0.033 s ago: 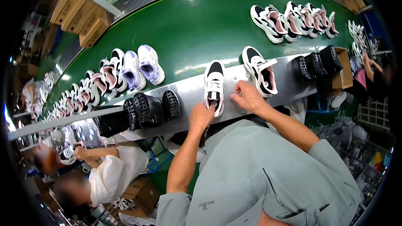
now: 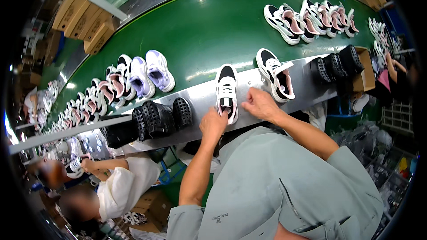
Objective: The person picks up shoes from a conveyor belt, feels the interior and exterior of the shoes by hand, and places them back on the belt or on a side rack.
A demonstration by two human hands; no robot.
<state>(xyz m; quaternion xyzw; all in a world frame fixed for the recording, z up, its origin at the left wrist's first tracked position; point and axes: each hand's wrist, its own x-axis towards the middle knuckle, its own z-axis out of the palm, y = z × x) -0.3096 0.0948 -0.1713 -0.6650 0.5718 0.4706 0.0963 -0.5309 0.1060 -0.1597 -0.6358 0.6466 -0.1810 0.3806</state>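
Observation:
A white sneaker (image 2: 227,80) with black toe and pink lining stands on the metal ledge, toe pointing away from me. My left hand (image 2: 213,122) grips its heel, thumb at the opening. Just to the right, my right hand (image 2: 262,105) is held with curled fingers, apart from that shoe; whatever they may hold is hidden. Beyond it a matching sneaker (image 2: 268,70) rests partly on the ledge, its strap undone and its tongue area spread, near my right fingers.
Lavender sneakers (image 2: 159,69) and a long row of white-and-black ones (image 2: 123,80) line the green belt (image 2: 213,31) at left; more sneakers (image 2: 281,24) stand far right. Black studded blocks (image 2: 156,119) sit on the metal ledge (image 2: 202,98). A co-worker (image 2: 120,186) handles a shoe at lower left.

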